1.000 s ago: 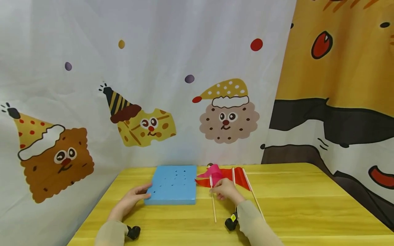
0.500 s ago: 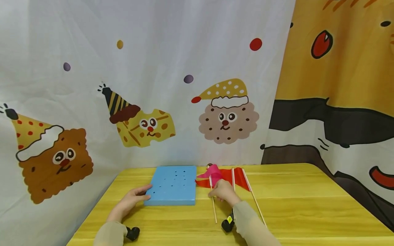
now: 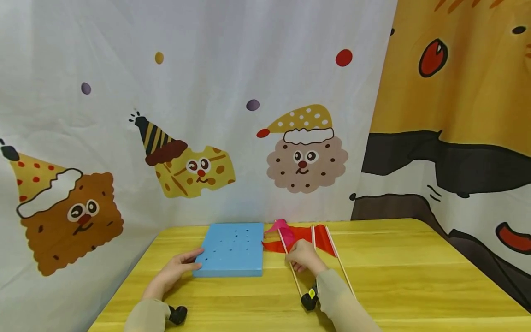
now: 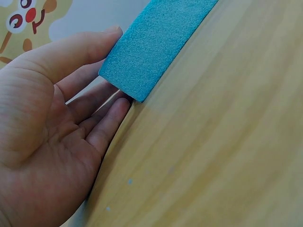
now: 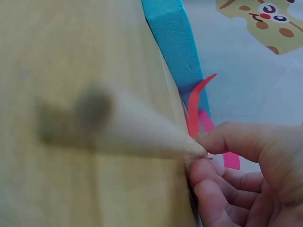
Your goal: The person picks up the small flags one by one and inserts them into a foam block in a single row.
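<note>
- Pinching the stick [image 3: 295, 276] between thumb and fingertip, the right hand [image 3: 304, 257] has hold of the pink flag [image 3: 287, 232]; grip appears light but adequate.
- Pink flag lies just right of the blue board [image 3: 232, 258], its cloth overlapping red cloth behind. Recommended: raise cloth first, so the red flags [image 3: 323, 239] are not dragged.
- Stick's near end shows beside the black wrist camera [image 3: 309, 301]; contact cannot be told from where I stand. A level wrist should avoid a knock.
- Left hand [image 3: 178, 268] loosely extended, fingers touching the board's left side near the front corner; no firm grip noted. Adequate as a steady.
- Edges: the curtain [image 3: 199, 92] hangs close behind the table's [image 3: 415, 272] far edge, limiting reach there. Most working room judged to be rightward, beyond the red flags.
</note>
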Demonstrator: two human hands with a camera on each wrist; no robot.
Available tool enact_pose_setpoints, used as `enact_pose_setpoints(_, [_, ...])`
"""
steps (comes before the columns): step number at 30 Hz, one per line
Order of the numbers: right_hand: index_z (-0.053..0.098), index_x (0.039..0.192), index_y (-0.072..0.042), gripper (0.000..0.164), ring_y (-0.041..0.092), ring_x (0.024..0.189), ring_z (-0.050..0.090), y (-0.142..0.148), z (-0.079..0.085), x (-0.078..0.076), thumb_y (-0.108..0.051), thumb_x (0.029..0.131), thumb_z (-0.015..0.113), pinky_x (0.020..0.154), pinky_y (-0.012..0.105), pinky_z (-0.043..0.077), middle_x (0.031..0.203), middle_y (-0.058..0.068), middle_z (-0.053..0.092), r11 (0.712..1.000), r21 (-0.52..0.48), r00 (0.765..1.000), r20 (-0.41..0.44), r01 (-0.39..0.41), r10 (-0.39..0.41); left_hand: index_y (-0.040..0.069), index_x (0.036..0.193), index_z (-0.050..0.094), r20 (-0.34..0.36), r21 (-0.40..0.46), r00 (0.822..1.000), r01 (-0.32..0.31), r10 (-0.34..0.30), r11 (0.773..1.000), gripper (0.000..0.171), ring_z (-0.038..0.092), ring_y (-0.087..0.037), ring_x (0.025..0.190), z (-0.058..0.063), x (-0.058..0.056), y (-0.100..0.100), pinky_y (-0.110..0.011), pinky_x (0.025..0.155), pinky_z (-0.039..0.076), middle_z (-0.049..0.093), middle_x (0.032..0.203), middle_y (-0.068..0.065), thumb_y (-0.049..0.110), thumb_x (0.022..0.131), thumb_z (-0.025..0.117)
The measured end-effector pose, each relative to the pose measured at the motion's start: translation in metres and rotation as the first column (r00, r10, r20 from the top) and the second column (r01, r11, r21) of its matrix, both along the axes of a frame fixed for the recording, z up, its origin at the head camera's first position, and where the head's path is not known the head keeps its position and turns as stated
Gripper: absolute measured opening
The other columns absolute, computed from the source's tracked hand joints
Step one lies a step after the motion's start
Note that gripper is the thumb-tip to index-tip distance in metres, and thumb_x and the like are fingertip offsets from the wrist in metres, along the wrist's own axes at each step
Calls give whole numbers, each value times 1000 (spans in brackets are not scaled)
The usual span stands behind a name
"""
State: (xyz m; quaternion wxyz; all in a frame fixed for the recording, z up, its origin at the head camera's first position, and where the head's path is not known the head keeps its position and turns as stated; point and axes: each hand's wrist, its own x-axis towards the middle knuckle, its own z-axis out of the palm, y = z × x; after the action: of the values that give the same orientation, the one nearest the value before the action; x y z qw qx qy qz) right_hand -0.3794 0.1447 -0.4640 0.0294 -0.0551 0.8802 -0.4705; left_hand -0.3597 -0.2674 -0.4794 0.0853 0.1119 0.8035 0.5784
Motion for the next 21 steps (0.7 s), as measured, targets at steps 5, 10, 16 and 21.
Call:
enact_pose_setpoints(5, [66,68,-2,14,16,42,56,2,-2,-2,-8,78,74,44,33,54,54,7,58,1000,-15,999,24,-23,23,1,145,45,-14,-10,1000,-17,17,1000,62,27,-44,138,0,1,0,-59,109,26,33,150,-25,21,91,70])
enact_pose_setpoints(10, [67,74,-1,11,15,43,54,2,4,0,-7,81,72,44,31,53,56,7,57,999,-25,998,45,-44,45,3,145,46,-5,-2,1000,-27,27,1000,63,28,-43,138,0,1,1,-58,109,27,34,151,-24,23,90,70])
enact_pose_setpoints(16, [69,80,2,9,13,41,48,2,16,0,-6,84,71,42,27,49,55,3,53,996,-56,997,32,-67,69,2,145,45,2,10,1000,-8,8,1000,64,27,-45,138,-1,1,0,-59,108,28,33,151,-25,23,91,70])
enact_pose_setpoints(21, [68,85,-1,9,16,44,57,-1,31,1,-9,85,72,45,34,54,66,5,60,998,-25,998,-6,-56,56,2,145,45,-1,11,1000,7,-7,1000,62,28,-45,137,-1,0,-2,-58,108,29,34,150,-23,22,92,69])
